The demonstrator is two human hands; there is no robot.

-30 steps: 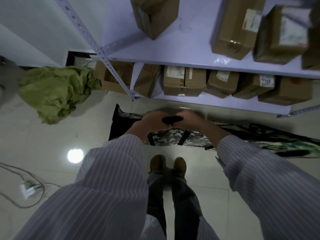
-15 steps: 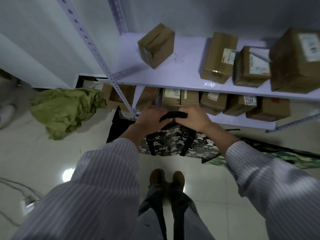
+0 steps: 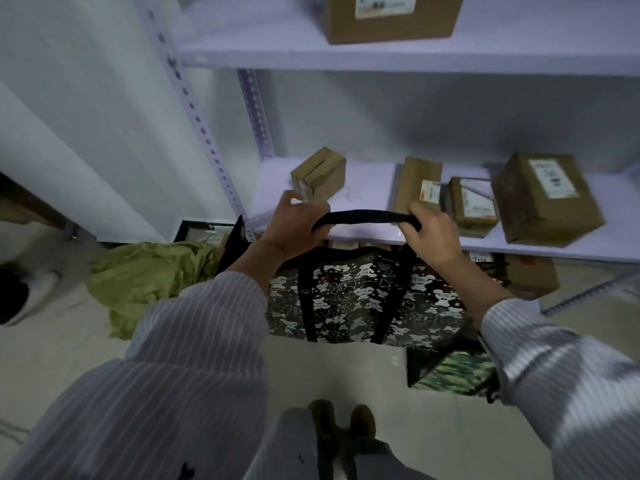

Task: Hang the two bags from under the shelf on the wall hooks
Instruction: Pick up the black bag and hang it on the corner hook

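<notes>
A black bag with a white bear print (image 3: pixel 349 299) hangs off the floor in front of me. Its black strap handle (image 3: pixel 363 216) is stretched flat between my two hands. My left hand (image 3: pixel 294 226) grips the left end of the strap and my right hand (image 3: pixel 433 237) grips the right end. A second bag, green camouflage with black edges (image 3: pixel 453 370), lies on the floor below my right forearm, partly hidden by my sleeve. No wall hooks are in view.
A white metal shelf unit (image 3: pixel 381 57) with a perforated upright (image 3: pixel 204 133) stands ahead, holding several cardboard boxes (image 3: pixel 543 199). A crumpled green sack (image 3: pixel 145 275) lies on the tiled floor to the left. My shoes (image 3: pixel 343 420) are below.
Both hands have lifted the bear-print bag up off the floor by its handle and spread apart along the strap. My view has tilted upward, showing higher shelves.
</notes>
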